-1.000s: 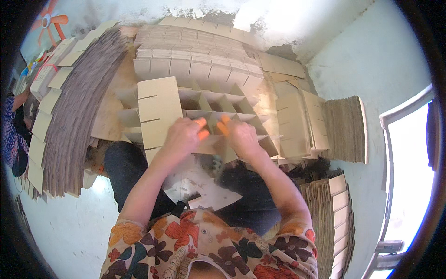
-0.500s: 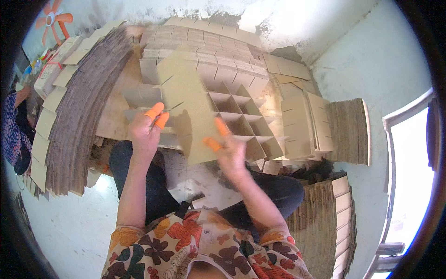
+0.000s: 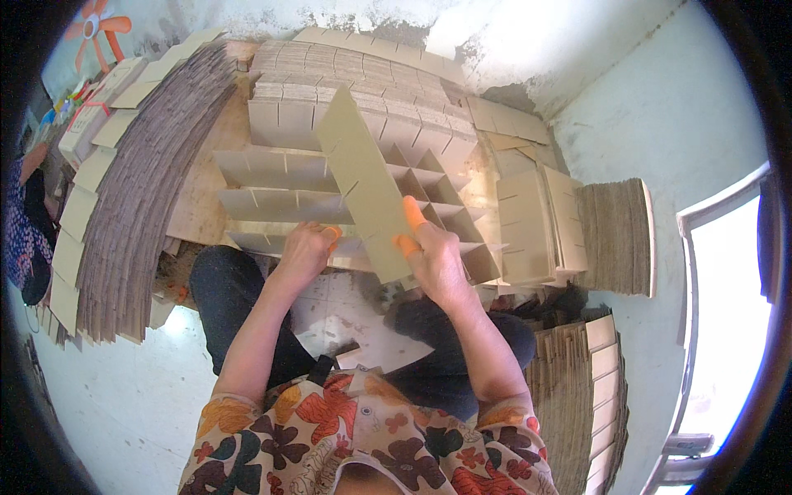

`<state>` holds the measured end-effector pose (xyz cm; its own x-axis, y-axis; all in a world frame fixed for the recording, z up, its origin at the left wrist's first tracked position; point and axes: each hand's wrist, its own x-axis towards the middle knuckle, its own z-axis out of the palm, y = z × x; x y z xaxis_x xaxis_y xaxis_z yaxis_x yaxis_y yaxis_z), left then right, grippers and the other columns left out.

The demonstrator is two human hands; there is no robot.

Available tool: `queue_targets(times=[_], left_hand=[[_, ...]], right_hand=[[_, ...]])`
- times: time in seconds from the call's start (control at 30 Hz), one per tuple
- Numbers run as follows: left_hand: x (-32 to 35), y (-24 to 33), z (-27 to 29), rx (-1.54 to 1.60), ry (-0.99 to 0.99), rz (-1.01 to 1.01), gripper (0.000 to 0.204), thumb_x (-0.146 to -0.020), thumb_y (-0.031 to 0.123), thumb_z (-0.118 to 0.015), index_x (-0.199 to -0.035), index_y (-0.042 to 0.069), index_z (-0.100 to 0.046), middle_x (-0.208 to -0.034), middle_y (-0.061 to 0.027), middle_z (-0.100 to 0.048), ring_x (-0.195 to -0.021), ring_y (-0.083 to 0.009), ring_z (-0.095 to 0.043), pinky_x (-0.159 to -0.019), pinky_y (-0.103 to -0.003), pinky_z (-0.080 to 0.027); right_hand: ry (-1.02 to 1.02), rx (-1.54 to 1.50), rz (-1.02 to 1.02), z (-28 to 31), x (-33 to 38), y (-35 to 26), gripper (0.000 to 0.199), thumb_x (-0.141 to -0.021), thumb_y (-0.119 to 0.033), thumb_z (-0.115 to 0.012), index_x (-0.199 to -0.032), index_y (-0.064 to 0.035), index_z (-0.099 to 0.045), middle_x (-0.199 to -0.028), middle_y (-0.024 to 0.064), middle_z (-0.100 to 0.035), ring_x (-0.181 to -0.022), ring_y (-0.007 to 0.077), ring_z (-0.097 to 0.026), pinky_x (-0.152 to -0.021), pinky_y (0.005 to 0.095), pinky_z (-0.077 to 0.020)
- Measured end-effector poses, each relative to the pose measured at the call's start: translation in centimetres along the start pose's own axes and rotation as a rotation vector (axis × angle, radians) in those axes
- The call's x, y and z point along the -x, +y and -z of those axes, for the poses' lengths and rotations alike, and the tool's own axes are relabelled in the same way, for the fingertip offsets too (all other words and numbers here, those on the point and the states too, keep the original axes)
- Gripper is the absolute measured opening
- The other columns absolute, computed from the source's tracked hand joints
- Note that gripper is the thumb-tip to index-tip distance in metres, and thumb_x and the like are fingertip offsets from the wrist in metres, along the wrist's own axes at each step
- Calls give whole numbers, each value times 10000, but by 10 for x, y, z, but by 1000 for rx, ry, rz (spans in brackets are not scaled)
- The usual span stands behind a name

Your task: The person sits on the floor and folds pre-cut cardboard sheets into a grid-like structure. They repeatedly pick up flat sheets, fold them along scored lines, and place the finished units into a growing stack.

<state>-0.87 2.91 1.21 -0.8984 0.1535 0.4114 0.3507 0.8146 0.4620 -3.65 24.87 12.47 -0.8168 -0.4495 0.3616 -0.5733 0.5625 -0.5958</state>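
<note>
My right hand point(image 3: 435, 254), with orange finger covers, grips the lower right edge of a slotted cardboard strip point(image 3: 363, 177). The strip is tilted and raised in front of a partly assembled cardboard divider grid point(image 3: 445, 191), hiding part of it. Long slotted strips stand on edge toward the left, among them a middle one point(image 3: 285, 206) and the nearest one point(image 3: 262, 242). At that nearest strip my left hand point(image 3: 305, 253) is closed, its curled fingers on the cardboard and mostly hidden; one orange finger cover shows.
Stacked slotted cardboard point(image 3: 355, 70) rises behind the grid. A long leaning stack point(image 3: 157, 181) lies left, and more stacks stand right point(image 3: 615, 235) and lower right point(image 3: 565, 396). An orange fan point(image 3: 99, 31) is far left. Another person's arm point(image 3: 33, 162) shows at the left edge.
My left hand has left the raised strip and come down to the nearest standing strip. My right hand has shifted slightly right, and the raised strip has turned more edge-on.
</note>
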Motion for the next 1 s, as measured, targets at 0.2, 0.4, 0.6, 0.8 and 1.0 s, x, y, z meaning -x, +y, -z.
queue_targets(times=[0.2,0.4,0.6,0.8,1.0], left_hand=[[-3,6,2,41,41,36,67,-723,24,-630,-789,38,-635,-676,-153,-602,-688,-321,-577,-642,-420,-442],[-7,8,0,55,47,54,87,-703,17,-624,-781,44,-650,-672,-178,-578,-674,-351,-568,-637,-437,-452],[-7,1,-6,65,15,108,147,-687,-7,-609,-812,46,-665,-721,-189,-588,-711,-362,-569,-658,-455,-467],[-9,1,-5,89,-7,102,166,-696,-7,-599,-832,55,-672,-737,-183,-596,-717,-360,-569,-654,-455,-464],[-8,-8,-17,120,-35,99,160,-712,7,-609,-846,68,-671,-726,-173,-590,-722,-365,-570,-644,-460,-457]], right_hand=[[-54,-17,33,-7,-5,5,149,-749,39,-601,-893,63,-569,-790,262,-593,-734,404,-613,-633,440,-494],[-175,-12,97,-34,0,30,134,-715,76,-562,-844,42,-548,-793,246,-591,-730,416,-603,-642,469,-488],[-189,32,140,-46,-2,36,112,-718,63,-564,-823,35,-537,-788,235,-588,-707,414,-600,-632,466,-495],[-207,32,185,-53,3,50,403,-796,-15,-598,-1191,30,-528,-782,217,-597,-694,390,-598,-601,431,-491],[-256,207,140,-74,19,53,411,-833,-145,-628,-1194,11,-508,-749,172,-611,-649,340,-611,-538,416,-482]])
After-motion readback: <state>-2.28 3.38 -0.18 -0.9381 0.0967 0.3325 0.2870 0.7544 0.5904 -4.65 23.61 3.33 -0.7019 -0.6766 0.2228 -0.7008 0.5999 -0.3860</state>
